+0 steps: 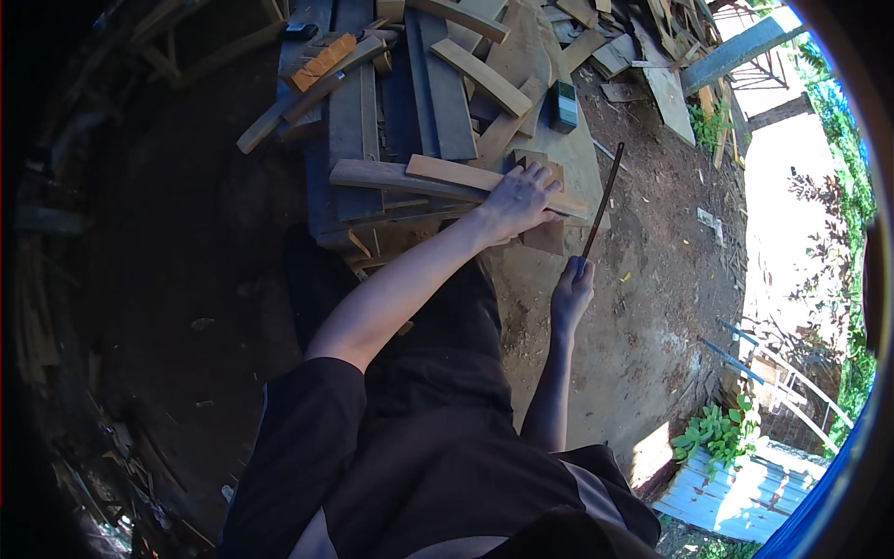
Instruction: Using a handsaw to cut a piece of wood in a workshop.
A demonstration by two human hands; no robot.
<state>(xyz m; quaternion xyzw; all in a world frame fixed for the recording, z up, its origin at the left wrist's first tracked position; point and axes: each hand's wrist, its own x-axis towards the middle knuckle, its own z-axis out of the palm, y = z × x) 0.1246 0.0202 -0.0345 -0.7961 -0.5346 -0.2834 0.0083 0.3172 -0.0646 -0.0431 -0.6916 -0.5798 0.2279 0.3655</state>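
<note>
My left hand (520, 202) is closed over a pale wooden strip (447, 171), pressing it down near its right end. Under that strip runs a longer, darker wooden board (372, 174). Both lie across a brown wooden block (538, 164) at the bench's near right corner. To the right of the bench, my right hand (571, 293) is wrapped round the blue handle of a long, thin dark-bladed tool (605, 200). Its blade points up and away, apart from the wood. Whether it is a saw or a file I cannot tell.
Several wooden offcuts (480, 76) and an orange-brown block (324, 61) lie on the cluttered bench (577, 154). A dark teal box-shaped object (563, 105) sits near its right edge. Scrap wood (615, 56) is heaped beyond on the dirt floor (643, 307).
</note>
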